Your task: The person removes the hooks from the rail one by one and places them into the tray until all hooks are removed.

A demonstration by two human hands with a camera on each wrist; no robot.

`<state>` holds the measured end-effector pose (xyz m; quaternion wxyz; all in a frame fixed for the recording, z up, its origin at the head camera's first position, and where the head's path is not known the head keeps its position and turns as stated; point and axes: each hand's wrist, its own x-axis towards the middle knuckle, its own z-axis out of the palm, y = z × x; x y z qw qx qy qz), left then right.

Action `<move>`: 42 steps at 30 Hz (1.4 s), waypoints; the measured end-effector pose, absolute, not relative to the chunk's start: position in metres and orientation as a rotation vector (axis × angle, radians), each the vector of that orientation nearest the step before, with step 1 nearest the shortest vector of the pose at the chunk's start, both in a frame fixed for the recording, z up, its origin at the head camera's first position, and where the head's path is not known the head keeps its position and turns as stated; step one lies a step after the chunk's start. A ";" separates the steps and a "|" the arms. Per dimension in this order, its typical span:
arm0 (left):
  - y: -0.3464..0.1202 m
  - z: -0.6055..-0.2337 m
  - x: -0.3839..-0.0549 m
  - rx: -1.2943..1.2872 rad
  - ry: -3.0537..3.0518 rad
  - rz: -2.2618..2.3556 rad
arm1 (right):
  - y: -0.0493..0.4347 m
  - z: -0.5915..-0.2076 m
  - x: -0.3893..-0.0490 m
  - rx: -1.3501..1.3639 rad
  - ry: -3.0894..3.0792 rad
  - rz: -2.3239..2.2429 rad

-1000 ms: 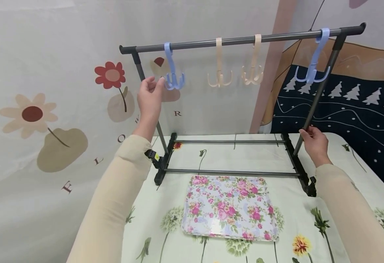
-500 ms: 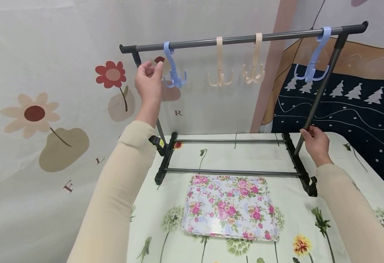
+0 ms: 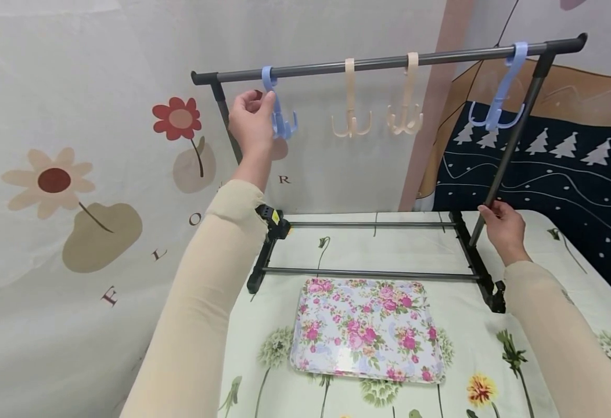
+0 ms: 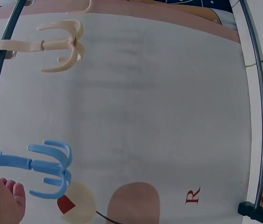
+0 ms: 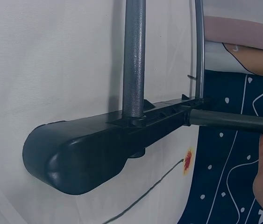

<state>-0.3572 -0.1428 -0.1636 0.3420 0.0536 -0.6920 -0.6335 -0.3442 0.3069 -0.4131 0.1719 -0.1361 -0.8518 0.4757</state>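
A small dark garment rack (image 3: 331, 69) stands on the patterned cloth. From its top rail hang two blue claw hooks, the left one (image 3: 283, 125) and the right one (image 3: 501, 96), with two beige claw hooks between them, one (image 3: 350, 110) left of the other (image 3: 407, 104). My left hand (image 3: 253, 122) is at the stem of the left blue hook, partly covering it; its fingers are loosely bent, and contact is unclear. With thumb and fingers, my right hand (image 3: 505, 229) grips the rack's right post (image 3: 504, 159) low down.
A flowered tray (image 3: 365, 331) lies in front of the rack's base. The rack's black right foot (image 3: 475, 261) and lower bars (image 3: 373, 274) rest on the cloth. Behind is a pale printed curtain (image 3: 101, 87), with a dark blue tree-patterned cloth (image 3: 546, 168) at right.
My left hand has risen beside the left post, then shifted right to the left blue hook. That hook swung slightly. My right hand has stayed on the right post.
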 end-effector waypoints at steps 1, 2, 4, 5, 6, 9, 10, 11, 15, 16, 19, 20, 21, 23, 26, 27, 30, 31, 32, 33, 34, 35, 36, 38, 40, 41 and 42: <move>-0.141 -0.163 -0.358 0.152 -1.804 -1.647 | 0.307 -0.413 -0.344 -0.390 -2.419 1.347; -0.139 -0.163 -0.358 0.166 -1.814 -1.642 | 0.307 -0.413 -0.344 -0.393 -2.419 1.346; -0.134 -0.162 -0.357 0.209 -1.845 -1.637 | 0.307 -0.414 -0.344 -0.397 -2.416 1.351; -0.132 -0.161 -0.356 0.238 -1.862 -1.634 | 0.308 -0.414 -0.343 -0.399 -2.414 1.351; -0.131 -0.161 -0.356 0.264 -1.878 -1.624 | 0.308 -0.414 -0.343 -0.400 -2.411 1.354; -0.126 -0.160 -0.356 0.342 -1.939 -1.575 | 0.308 -0.416 -0.343 -0.399 -2.405 1.361; -0.125 -0.160 -0.356 0.365 -1.963 -1.553 | 0.309 -0.416 -0.343 -0.402 -2.406 1.361; -0.124 -0.160 -0.357 0.389 -1.986 -1.529 | 0.309 -0.416 -0.343 -0.400 -2.405 1.362; -0.122 -0.159 -0.360 0.441 -2.054 -1.427 | 0.309 -0.418 -0.343 -0.396 -2.405 1.371; -0.121 -0.158 -0.361 0.443 -2.054 -1.419 | 0.309 -0.418 -0.343 -0.396 -2.405 1.370; -0.119 -0.158 -0.365 0.410 -2.005 -1.436 | 0.309 -0.419 -0.344 -0.399 -2.403 1.368; -0.118 -0.158 -0.366 0.394 -1.979 -1.455 | 0.309 -0.419 -0.344 -0.401 -2.402 1.366; -0.117 -0.158 -0.367 0.383 -1.954 -1.479 | 0.309 -0.419 -0.344 -0.403 -2.402 1.365; -0.116 -0.157 -0.370 0.359 -1.908 -1.516 | 0.310 -0.419 -0.345 -0.408 -2.400 1.364; -0.114 -0.156 -0.372 0.372 -1.906 -1.508 | 0.310 -0.419 -0.345 -0.413 -2.397 1.363; -0.114 -0.156 -0.372 0.385 -1.915 -1.494 | 0.310 -0.418 -0.346 -0.415 -2.398 1.363; -0.115 -0.156 -0.373 0.417 -1.949 -1.446 | 0.310 -0.418 -0.346 -0.414 -2.397 1.373; -0.115 -0.155 -0.373 0.426 -1.953 -1.439 | 0.310 -0.418 -0.347 -0.412 -2.396 1.378; -0.115 -0.155 -0.374 0.434 -1.956 -1.430 | 0.310 -0.418 -0.347 -0.410 -2.396 1.381; -0.116 -0.155 -0.374 0.440 -1.958 -1.421 | 0.309 -0.418 -0.347 -0.407 -2.396 1.381; -0.116 -0.155 -0.375 0.446 -1.962 -1.412 | 0.309 -0.418 -0.347 -0.404 -2.397 1.381; -0.116 -0.155 -0.376 0.462 -1.970 -1.400 | 0.309 -0.417 -0.347 -0.400 -2.398 1.382; -0.117 -0.155 -0.377 0.462 -1.971 -1.391 | 0.309 -0.417 -0.347 -0.399 -2.398 1.381; -0.117 -0.155 -0.378 0.475 -1.986 -1.366 | 0.309 -0.417 -0.347 -0.396 -2.399 1.378; -0.118 -0.155 -0.379 0.489 -2.005 -1.340 | 0.309 -0.417 -0.347 -0.398 -2.399 1.377; -0.119 -0.155 -0.379 0.493 -2.014 -1.329 | 0.309 -0.417 -0.347 -0.398 -2.398 1.377; -0.119 -0.155 -0.378 0.486 -2.019 -1.318 | 0.309 -0.417 -0.347 -0.400 -2.399 1.375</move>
